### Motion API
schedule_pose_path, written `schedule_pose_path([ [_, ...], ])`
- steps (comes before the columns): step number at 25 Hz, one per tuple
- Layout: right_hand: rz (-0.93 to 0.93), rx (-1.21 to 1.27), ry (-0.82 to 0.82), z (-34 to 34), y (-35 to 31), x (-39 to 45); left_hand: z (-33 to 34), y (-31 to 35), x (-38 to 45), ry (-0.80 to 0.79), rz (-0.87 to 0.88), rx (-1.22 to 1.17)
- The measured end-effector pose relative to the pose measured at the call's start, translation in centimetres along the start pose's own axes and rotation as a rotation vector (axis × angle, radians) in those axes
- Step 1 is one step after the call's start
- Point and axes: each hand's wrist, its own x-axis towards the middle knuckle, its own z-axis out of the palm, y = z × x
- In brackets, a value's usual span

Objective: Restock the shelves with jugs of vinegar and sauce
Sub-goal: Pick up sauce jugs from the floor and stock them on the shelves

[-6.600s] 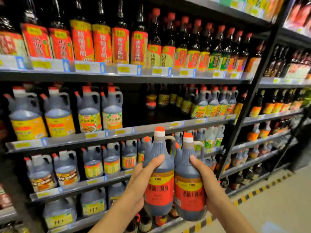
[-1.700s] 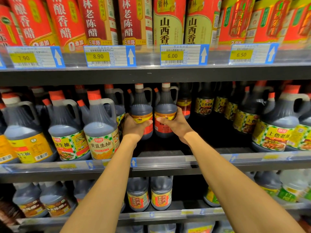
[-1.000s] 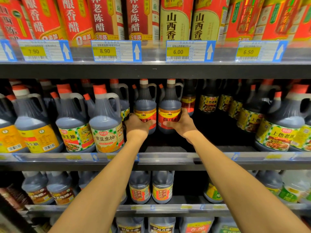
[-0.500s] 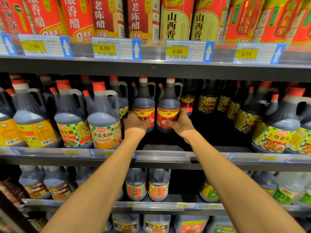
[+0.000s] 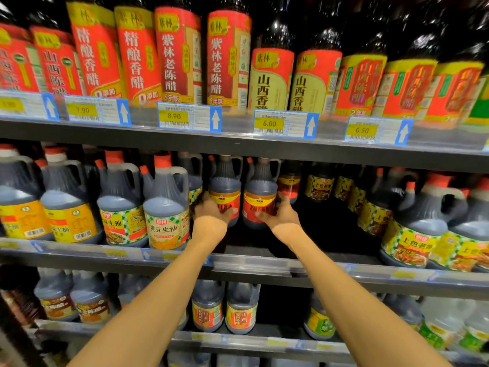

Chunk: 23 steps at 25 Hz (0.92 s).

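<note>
On the middle shelf (image 5: pixel 264 263), two red-labelled jugs stand upright side by side, set back from the front lip. The left jug (image 5: pixel 225 190) is held by the left hand (image 5: pixel 210 211), the right jug (image 5: pixel 260 193) by the right hand (image 5: pixel 281 214); fingers are curled round the lower labels. Each jug lies directly ahead of its hand, long axis vertical. A checked-label jug (image 5: pixel 166 207) stands just beside the left hand. Open dark shelf room lies to the right and in front; little headroom is left above the caps.

Dark jugs (image 5: pixel 225 190), red-and-yellow labels (neighbouring jug (image 5: pixel 166 207): green-checked label, orange cap); yellow price tags (image 5: pixel 269 123).
</note>
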Motion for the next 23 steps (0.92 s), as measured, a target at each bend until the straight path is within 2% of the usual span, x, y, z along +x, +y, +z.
schedule_pose_path([
  [3, 0.01, -0.109, -0.06, -1.5, -0.4, -2.0, -1.5, 0.0, -2.1, -0.004, 0.113, 0.0],
  [5, 0.008, -0.278, -0.111, -2.6, -0.5, -3.5, -2.7, -0.3, -3.8, -0.067, 0.142, 0.022],
  [8, -0.061, -0.573, -0.152, -4.2, -0.9, -5.8, -4.1, -1.0, -6.0, -0.24, 0.269, 0.277],
  [12, -0.141, -0.867, -0.101, -4.3, -1.3, -10.5, -6.8, -2.6, -8.8, -0.379, 0.532, 0.591],
  [16, -0.068, -0.879, -0.144, -2.9, -1.5, -16.9, -10.1, -5.9, -11.4, -0.521, 0.576, 0.634],
  [23, -0.01, -0.896, -0.235, 2.1, 1.0, -28.1, -12.4, -15.1, -17.6, -0.605, 0.583, 0.681],
])
